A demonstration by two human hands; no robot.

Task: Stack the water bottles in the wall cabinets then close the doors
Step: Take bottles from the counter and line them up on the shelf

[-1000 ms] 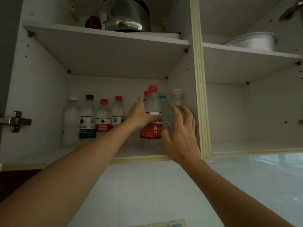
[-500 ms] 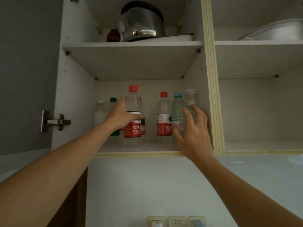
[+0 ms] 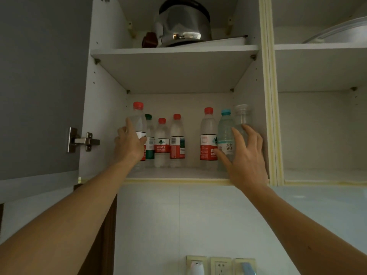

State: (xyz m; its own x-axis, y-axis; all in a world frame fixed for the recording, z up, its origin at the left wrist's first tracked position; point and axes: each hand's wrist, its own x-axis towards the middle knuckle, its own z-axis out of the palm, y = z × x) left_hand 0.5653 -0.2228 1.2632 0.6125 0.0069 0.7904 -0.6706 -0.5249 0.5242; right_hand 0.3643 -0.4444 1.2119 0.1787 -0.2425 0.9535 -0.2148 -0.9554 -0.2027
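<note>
Several water bottles stand on the lower shelf [image 3: 178, 173] of the open left wall cabinet. My left hand [image 3: 129, 143] grips a red-capped bottle [image 3: 139, 120] at the shelf's left end, in front of a green-capped bottle [image 3: 149, 139]. Two more red-capped bottles [image 3: 161, 143] stand behind, mid-shelf. At the right end my right hand [image 3: 244, 155] is curled round a clear-capped bottle [image 3: 242, 118], with the thumb against a blue-capped bottle [image 3: 225, 135]. Another red-capped bottle [image 3: 208, 137] stands just left of that.
The grey cabinet door [image 3: 39, 86] hangs open at left on a metal hinge [image 3: 83, 141]. A steel kettle [image 3: 182, 22] sits on the upper shelf. The right cabinet's lower shelf [image 3: 321, 175] is bare; a white dish [image 3: 341, 34] lies above. Wall sockets [image 3: 220, 264] sit below.
My left hand has carried the red-capped bottle leftward, from the middle of the shelf to its left end. My right hand has stayed on the clear-capped bottle at the right.
</note>
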